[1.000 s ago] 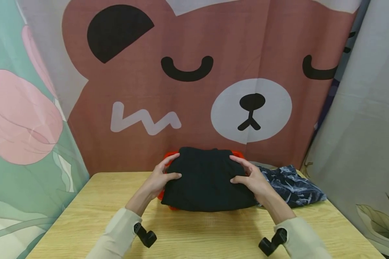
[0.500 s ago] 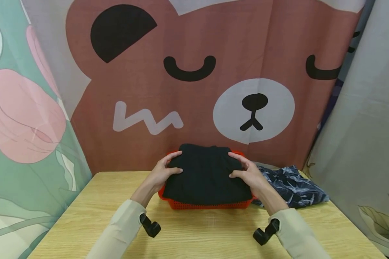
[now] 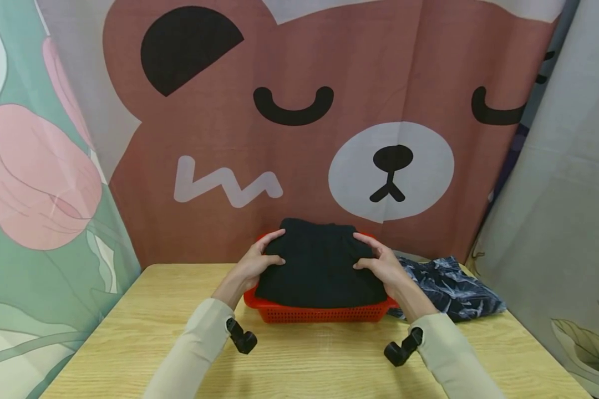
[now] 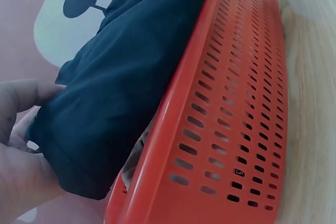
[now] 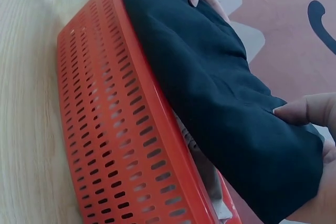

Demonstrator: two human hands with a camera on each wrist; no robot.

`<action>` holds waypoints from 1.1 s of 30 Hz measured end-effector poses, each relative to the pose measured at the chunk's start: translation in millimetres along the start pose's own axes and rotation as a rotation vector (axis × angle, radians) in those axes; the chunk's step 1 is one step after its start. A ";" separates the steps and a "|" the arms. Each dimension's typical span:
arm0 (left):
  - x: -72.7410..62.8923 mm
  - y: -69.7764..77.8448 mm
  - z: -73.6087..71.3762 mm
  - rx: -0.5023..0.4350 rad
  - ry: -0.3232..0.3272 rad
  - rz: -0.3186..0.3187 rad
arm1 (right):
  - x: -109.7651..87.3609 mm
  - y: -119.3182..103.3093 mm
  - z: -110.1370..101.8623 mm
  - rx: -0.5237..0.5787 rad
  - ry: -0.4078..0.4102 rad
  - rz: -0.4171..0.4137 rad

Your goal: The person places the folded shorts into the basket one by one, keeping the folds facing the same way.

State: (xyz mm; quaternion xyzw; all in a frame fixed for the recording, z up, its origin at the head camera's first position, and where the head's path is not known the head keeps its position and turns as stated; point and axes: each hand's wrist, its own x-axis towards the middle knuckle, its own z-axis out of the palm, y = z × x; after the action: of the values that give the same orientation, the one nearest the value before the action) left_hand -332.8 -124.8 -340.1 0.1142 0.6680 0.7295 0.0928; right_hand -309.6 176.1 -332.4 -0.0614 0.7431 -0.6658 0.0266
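Observation:
A folded black garment [image 3: 321, 269], gathered at its far edge like a waistband, lies over the top of a red perforated plastic basket [image 3: 324, 315]. My left hand [image 3: 252, 263] grips its left side, thumb on top and the other fingers at the edge and beneath. At the right side my right hand [image 3: 386, 271] holds it the same way. Both wrist views show the garment at the basket's rim, with a gap at the end where light grey cloth [image 5: 207, 174] shows inside. The garment covers most of what the basket contains.
A dark blue patterned cloth item [image 3: 449, 288] lies on the wooden table [image 3: 179, 310], right of the basket and partly behind my right forearm. A curtain with a printed bear [image 3: 289, 155] hangs at the table's far edge. More curtains hang at both sides.
Both hands have carried the black garment slightly away from me, farther over the basket. The basket's front wall, hidden at first, now shows below the garment's near edge.

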 end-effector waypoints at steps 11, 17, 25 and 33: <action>10.7 -8.9 4.0 0.018 0.054 -0.025 | 14.2 2.6 0.0 -0.047 -0.016 0.009; 14.0 -16.0 2.6 0.046 0.066 -0.044 | 18.9 9.4 1.3 -0.060 -0.011 0.039; 15.6 -20.5 1.7 0.070 0.079 -0.046 | 22.6 13.8 0.1 -0.086 -0.028 0.045; 17.1 -23.8 1.0 0.106 0.090 -0.065 | 26.3 21.8 -0.1 -0.098 -0.038 0.060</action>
State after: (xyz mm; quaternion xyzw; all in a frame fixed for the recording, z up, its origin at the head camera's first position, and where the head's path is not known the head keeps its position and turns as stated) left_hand -349.3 -116.7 -363.0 0.0643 0.7126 0.6941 0.0798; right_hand -336.9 175.2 -352.9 -0.0529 0.7756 -0.6264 0.0576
